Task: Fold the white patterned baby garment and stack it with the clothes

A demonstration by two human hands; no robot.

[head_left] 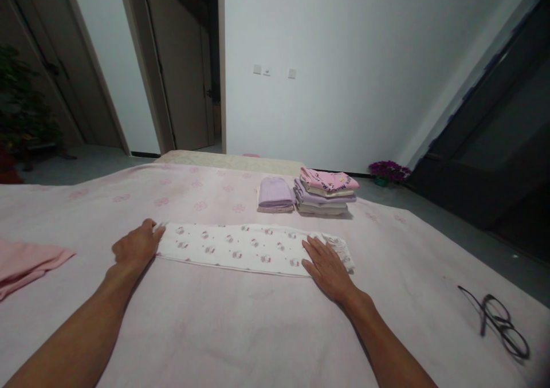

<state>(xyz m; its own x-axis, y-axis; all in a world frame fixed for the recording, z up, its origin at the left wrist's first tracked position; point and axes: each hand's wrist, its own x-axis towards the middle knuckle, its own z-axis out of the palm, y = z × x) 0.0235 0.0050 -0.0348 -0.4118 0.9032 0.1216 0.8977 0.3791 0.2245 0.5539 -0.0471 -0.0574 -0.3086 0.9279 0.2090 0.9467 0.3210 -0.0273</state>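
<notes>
A long white cloth (244, 247) printed with small pink figures lies folded into a strip across the pink bed sheet (223, 330). My left hand (136, 246) rests on the strip's left end with its fingers curled over the edge. Whether it grips the fabric I cannot make out. My right hand (327, 267) lies flat on the strip near its right end, fingers stretched out and together, palm down on the cloth.
A folded lilac garment (275, 194) and a stack of folded clothes (324, 192) sit farther back on the bed. A pink garment (26, 263) lies at the left edge. Black glasses (498, 319) rest at the right. Doors and a white wall stand beyond.
</notes>
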